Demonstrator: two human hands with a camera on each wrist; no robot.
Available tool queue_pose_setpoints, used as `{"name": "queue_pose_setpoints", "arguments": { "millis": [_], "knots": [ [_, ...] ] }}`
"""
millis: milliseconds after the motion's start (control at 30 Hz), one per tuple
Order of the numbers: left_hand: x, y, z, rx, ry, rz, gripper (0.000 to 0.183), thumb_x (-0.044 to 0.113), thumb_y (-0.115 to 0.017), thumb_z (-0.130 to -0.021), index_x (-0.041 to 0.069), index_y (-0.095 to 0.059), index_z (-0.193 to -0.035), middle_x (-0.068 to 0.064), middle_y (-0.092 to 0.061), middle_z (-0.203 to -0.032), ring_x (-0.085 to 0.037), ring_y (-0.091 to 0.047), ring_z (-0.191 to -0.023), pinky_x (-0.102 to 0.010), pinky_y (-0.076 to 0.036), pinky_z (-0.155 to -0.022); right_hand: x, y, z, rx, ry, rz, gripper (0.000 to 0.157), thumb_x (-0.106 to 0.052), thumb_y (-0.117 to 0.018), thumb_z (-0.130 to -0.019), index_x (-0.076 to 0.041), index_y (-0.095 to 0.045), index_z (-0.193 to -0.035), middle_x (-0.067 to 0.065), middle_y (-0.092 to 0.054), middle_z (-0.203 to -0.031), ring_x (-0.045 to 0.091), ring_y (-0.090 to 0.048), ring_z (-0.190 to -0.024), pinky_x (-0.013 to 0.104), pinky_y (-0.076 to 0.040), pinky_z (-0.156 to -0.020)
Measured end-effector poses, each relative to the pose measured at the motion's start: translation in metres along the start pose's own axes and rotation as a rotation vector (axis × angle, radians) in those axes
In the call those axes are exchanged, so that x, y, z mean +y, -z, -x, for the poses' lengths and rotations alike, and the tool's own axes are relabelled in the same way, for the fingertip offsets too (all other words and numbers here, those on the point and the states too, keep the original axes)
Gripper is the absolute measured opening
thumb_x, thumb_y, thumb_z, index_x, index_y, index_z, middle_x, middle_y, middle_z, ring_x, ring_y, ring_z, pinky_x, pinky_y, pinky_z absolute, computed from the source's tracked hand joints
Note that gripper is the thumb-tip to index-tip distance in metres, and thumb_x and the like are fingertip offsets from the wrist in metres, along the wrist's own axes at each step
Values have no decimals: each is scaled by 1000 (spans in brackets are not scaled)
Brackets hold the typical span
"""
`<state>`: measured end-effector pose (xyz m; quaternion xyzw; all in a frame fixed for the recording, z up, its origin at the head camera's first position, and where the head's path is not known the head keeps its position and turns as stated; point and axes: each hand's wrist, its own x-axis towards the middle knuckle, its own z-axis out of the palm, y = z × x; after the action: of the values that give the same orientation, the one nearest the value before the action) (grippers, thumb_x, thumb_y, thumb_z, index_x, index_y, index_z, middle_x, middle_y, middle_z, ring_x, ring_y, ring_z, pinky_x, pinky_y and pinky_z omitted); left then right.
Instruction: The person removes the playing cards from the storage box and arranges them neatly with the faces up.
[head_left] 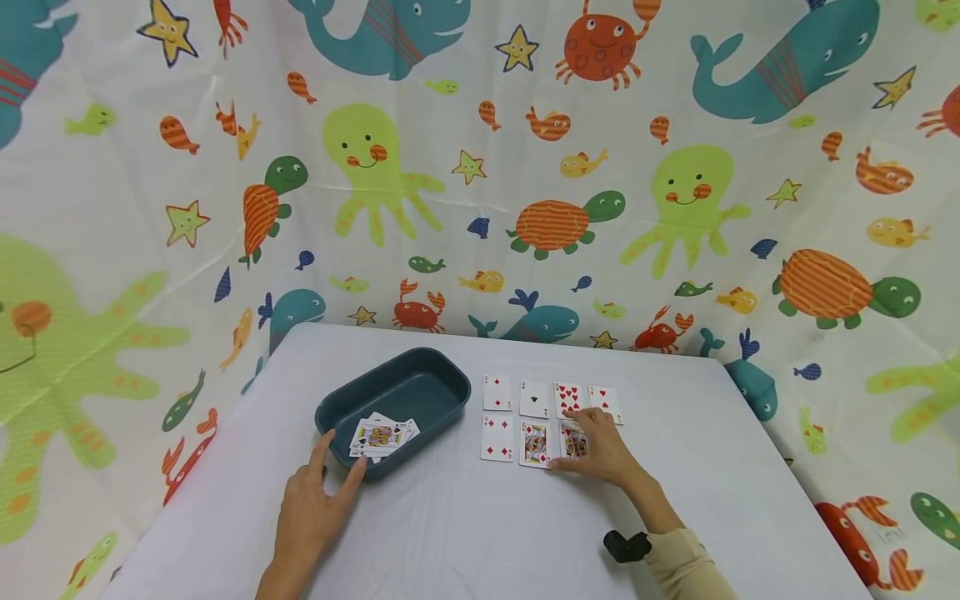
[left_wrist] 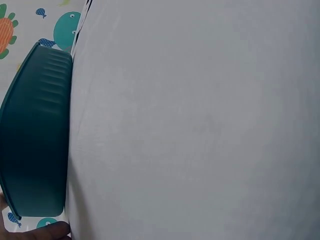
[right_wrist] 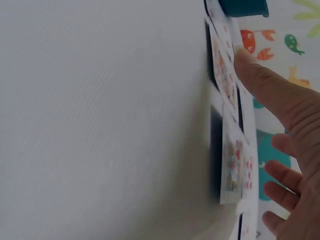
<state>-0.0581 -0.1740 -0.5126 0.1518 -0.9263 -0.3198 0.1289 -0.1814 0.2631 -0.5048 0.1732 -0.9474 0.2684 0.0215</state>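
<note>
My left hand (head_left: pixel 311 504) rests at the near end of a dark teal tray (head_left: pixel 450 367), its thumb and index finger spread against the rim. A small loose pile of playing cards (head_left: pixel 378 437), a face card on top, lies in that end of the tray. To the right, my right hand (head_left: pixel 600 450) reaches over a face card (head_left: pixel 572 442) at the end of the front row, partly hiding it. The thumb (right_wrist: pixel 270 85) is straight and the other fingers are loosely bent. Beside that card lies another face card (head_left: pixel 535 443).
Left in the front row is a red diamond card (head_left: pixel 497 438). Behind it lie a diamond card (head_left: pixel 497 392), a club card (head_left: pixel 534 399) and two heart cards, one of them (head_left: pixel 567 398) many-pipped. A sea-animal curtain (head_left: pixel 450 192) hangs around the white table (head_left: pixel 465 533).
</note>
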Motion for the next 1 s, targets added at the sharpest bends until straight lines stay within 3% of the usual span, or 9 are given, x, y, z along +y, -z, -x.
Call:
{"name": "queue_pose_setpoints", "arguments": {
  "millis": [267,533,767,1000],
  "knots": [
    [-3,1,-2,-5,7,1,83,66,-57,-95,18,-33,-159,-32,-61,-122,-51,-57,-112,-65,-48,-83,-45,1,-17,0,59,-206,83,-43,-87,-80,-11,-52,-148,17,-51,-142,35,-41,-133,62,-41,-106],
    [-3,2,-1,-18,16,1,84,66,-57,-95,18,-32,-160,-33,-60,-124,-52,-56,-115,-66,-47,-86,-95,-13,-34,-8,91,-353,78,-45,-83,-84,-22,-50,-151,5,-49,-148,28,-42,-138,61,-40,-108],
    [0,2,0,-2,10,9,82,64,-59,-95,18,-33,-159,-32,-61,-122,-50,-57,-112,-64,-48,-84,-135,-34,-54,-47,230,-456,73,-36,-82,-87,-17,-50,-150,10,-49,-147,30,-43,-137,58,-39,-111],
    [0,-2,0,13,8,9,81,63,-60,-95,19,-35,-158,-32,-62,-119,-49,-59,-109,-63,-49,-81,-167,-52,-83,-157,411,-433,68,-28,-81,-90,-14,-50,-149,7,-47,-150,23,-42,-139,52,-38,-113]
  ]
}}
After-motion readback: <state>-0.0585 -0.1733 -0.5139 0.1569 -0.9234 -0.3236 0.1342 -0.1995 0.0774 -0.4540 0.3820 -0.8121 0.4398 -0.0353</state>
